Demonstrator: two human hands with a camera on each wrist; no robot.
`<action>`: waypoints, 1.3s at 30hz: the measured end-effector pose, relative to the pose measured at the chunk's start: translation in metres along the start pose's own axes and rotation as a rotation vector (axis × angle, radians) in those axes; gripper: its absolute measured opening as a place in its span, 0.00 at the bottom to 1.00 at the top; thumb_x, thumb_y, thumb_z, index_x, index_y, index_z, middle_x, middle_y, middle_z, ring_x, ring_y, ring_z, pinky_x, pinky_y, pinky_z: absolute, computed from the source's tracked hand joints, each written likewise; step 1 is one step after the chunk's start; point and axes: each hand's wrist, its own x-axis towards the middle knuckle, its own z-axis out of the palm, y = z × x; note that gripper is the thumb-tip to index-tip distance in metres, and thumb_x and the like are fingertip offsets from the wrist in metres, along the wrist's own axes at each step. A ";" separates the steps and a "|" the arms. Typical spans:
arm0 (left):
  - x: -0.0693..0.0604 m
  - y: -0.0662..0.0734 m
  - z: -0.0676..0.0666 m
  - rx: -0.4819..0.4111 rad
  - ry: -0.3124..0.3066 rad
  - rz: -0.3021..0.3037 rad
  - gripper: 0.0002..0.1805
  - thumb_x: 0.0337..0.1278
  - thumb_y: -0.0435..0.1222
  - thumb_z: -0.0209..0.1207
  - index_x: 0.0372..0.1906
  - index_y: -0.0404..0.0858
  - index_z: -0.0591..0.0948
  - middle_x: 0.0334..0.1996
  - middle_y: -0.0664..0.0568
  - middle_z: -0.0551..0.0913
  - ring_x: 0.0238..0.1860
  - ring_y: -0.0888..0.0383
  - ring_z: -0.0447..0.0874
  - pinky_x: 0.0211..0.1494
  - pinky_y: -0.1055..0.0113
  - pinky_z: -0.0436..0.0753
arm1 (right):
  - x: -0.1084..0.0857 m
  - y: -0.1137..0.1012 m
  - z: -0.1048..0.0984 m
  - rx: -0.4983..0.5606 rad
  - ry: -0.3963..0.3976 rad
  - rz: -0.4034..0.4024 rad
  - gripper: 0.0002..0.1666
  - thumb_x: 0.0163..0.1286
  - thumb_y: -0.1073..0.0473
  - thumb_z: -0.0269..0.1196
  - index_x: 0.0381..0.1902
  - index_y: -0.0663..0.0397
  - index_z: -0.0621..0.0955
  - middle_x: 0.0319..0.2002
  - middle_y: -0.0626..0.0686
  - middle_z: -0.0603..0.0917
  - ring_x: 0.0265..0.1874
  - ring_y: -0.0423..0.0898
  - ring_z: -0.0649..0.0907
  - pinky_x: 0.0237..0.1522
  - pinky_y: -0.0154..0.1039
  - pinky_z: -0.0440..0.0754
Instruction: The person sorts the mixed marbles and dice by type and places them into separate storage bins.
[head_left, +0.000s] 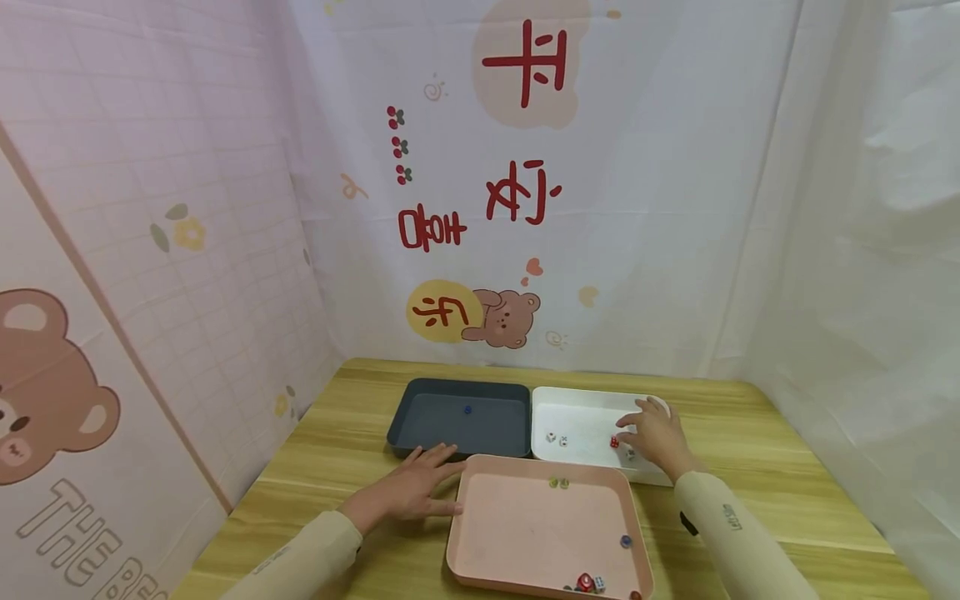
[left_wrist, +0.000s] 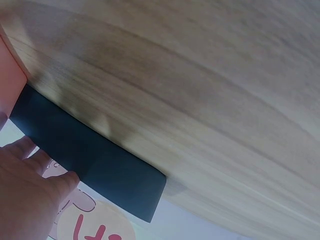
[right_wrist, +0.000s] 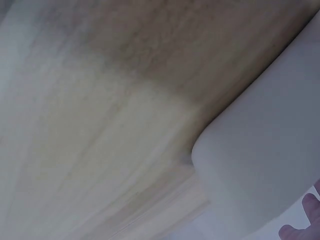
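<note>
My right hand (head_left: 657, 435) reaches over the white tray (head_left: 577, 396), its fingers bent and spread apart. Just by its thumb is a small red die (head_left: 614, 442), seemingly lying on the tray floor. A few pale dice (head_left: 551, 437) lie in that tray, one partly under the hand. My left hand (head_left: 412, 487) spreads its fingers beside the pink tray's (head_left: 525, 533) left rim, with fingertips at the front of the dark tray (left_wrist: 90, 155). Inside the dark tray is a small blue round piece (head_left: 468, 410). Only fingertips of the right hand show in the right wrist view.
Inside the pink tray are two yellow-green marble-like pieces (head_left: 558, 482), a blue round piece (head_left: 626, 542), a larger red die (head_left: 585, 582) and a white die (head_left: 599, 583). The trays adjoin on a wooden table (head_left: 360, 400). Printed white cloth (head_left: 660, 208) hangs around it.
</note>
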 end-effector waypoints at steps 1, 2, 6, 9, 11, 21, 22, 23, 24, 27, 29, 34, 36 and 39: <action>0.000 0.000 0.000 0.002 0.001 0.000 0.42 0.64 0.63 0.54 0.76 0.44 0.64 0.77 0.41 0.55 0.77 0.41 0.49 0.73 0.36 0.49 | 0.000 0.000 -0.001 0.006 -0.001 -0.004 0.13 0.62 0.53 0.71 0.44 0.50 0.90 0.64 0.72 0.72 0.67 0.73 0.62 0.62 0.78 0.47; 0.000 0.000 0.000 0.003 0.001 0.000 0.42 0.64 0.63 0.54 0.76 0.45 0.64 0.77 0.41 0.55 0.77 0.41 0.49 0.73 0.36 0.49 | 0.000 0.000 -0.001 0.011 -0.002 -0.008 0.13 0.63 0.52 0.71 0.44 0.50 0.89 0.64 0.72 0.72 0.67 0.73 0.62 0.62 0.78 0.47; 0.000 0.001 0.000 0.006 0.000 -0.001 0.42 0.64 0.62 0.55 0.76 0.44 0.64 0.77 0.41 0.55 0.77 0.41 0.49 0.73 0.36 0.49 | 0.000 -0.005 -0.002 0.040 0.009 -0.028 0.14 0.64 0.51 0.70 0.45 0.49 0.89 0.64 0.72 0.72 0.68 0.73 0.62 0.63 0.78 0.48; 0.000 0.000 0.000 0.008 0.001 -0.003 0.42 0.64 0.62 0.55 0.76 0.44 0.64 0.77 0.41 0.55 0.77 0.42 0.49 0.73 0.36 0.49 | 0.002 -0.012 -0.002 0.063 0.037 -0.053 0.14 0.64 0.51 0.70 0.45 0.49 0.89 0.64 0.72 0.72 0.67 0.73 0.63 0.62 0.78 0.50; 0.000 0.000 0.000 0.005 0.002 -0.005 0.42 0.64 0.62 0.55 0.76 0.44 0.64 0.77 0.42 0.55 0.77 0.42 0.49 0.73 0.37 0.49 | 0.003 -0.019 -0.002 0.086 0.060 -0.070 0.14 0.64 0.50 0.70 0.44 0.49 0.89 0.64 0.71 0.72 0.67 0.73 0.63 0.62 0.77 0.52; -0.002 0.004 -0.002 0.008 0.007 -0.008 0.42 0.64 0.62 0.55 0.76 0.44 0.65 0.76 0.41 0.56 0.76 0.41 0.50 0.73 0.36 0.49 | -0.007 -0.054 0.007 0.240 0.077 -0.220 0.15 0.63 0.49 0.71 0.43 0.50 0.90 0.66 0.69 0.71 0.70 0.70 0.61 0.64 0.75 0.49; -0.002 0.004 -0.002 0.009 0.008 -0.009 0.42 0.64 0.62 0.55 0.76 0.44 0.65 0.76 0.41 0.56 0.76 0.41 0.50 0.73 0.36 0.49 | -0.009 -0.058 0.008 0.237 0.076 -0.244 0.14 0.63 0.49 0.71 0.43 0.49 0.90 0.66 0.68 0.71 0.70 0.70 0.61 0.64 0.75 0.49; -0.002 0.004 -0.002 0.010 0.008 -0.009 0.42 0.64 0.62 0.55 0.76 0.44 0.65 0.76 0.41 0.56 0.76 0.41 0.50 0.73 0.36 0.49 | -0.012 -0.061 0.009 0.235 0.076 -0.266 0.14 0.62 0.49 0.72 0.42 0.49 0.90 0.66 0.68 0.71 0.70 0.70 0.62 0.64 0.76 0.49; -0.002 0.003 -0.002 0.012 0.010 -0.008 0.42 0.64 0.62 0.55 0.76 0.43 0.65 0.76 0.41 0.56 0.76 0.41 0.50 0.73 0.36 0.49 | -0.014 -0.064 0.011 0.227 0.076 -0.288 0.13 0.61 0.49 0.72 0.41 0.49 0.90 0.65 0.68 0.72 0.70 0.70 0.62 0.64 0.76 0.50; -0.002 0.004 -0.002 0.013 0.014 -0.003 0.42 0.64 0.61 0.56 0.75 0.43 0.65 0.76 0.40 0.56 0.76 0.40 0.51 0.73 0.36 0.49 | -0.019 -0.072 0.015 0.205 0.057 -0.327 0.11 0.59 0.51 0.74 0.39 0.47 0.91 0.65 0.68 0.72 0.69 0.70 0.63 0.63 0.77 0.51; -0.002 0.004 -0.002 0.012 0.015 -0.002 0.41 0.64 0.61 0.56 0.75 0.43 0.65 0.76 0.40 0.56 0.76 0.40 0.51 0.73 0.36 0.50 | -0.023 -0.075 0.017 0.182 0.042 -0.352 0.10 0.58 0.51 0.74 0.38 0.45 0.91 0.65 0.68 0.73 0.69 0.70 0.64 0.62 0.77 0.52; -0.003 0.006 -0.003 0.004 0.012 -0.001 0.41 0.64 0.60 0.56 0.75 0.43 0.65 0.76 0.41 0.56 0.76 0.40 0.51 0.73 0.36 0.49 | -0.028 -0.080 0.021 0.138 0.043 -0.395 0.10 0.55 0.52 0.75 0.36 0.42 0.91 0.64 0.68 0.74 0.67 0.71 0.66 0.61 0.78 0.54; -0.004 0.006 -0.003 0.001 0.014 0.003 0.41 0.65 0.60 0.56 0.75 0.43 0.65 0.76 0.41 0.56 0.76 0.40 0.51 0.73 0.35 0.49 | -0.029 -0.081 0.021 0.139 0.048 -0.400 0.09 0.55 0.51 0.75 0.36 0.42 0.91 0.63 0.68 0.74 0.67 0.71 0.66 0.61 0.77 0.54; -0.004 0.006 -0.002 -0.002 0.019 0.010 0.41 0.65 0.60 0.56 0.75 0.42 0.65 0.76 0.40 0.57 0.76 0.39 0.51 0.72 0.34 0.50 | -0.031 -0.083 0.022 0.095 0.046 -0.423 0.09 0.55 0.49 0.75 0.34 0.43 0.91 0.63 0.67 0.75 0.66 0.70 0.67 0.61 0.77 0.54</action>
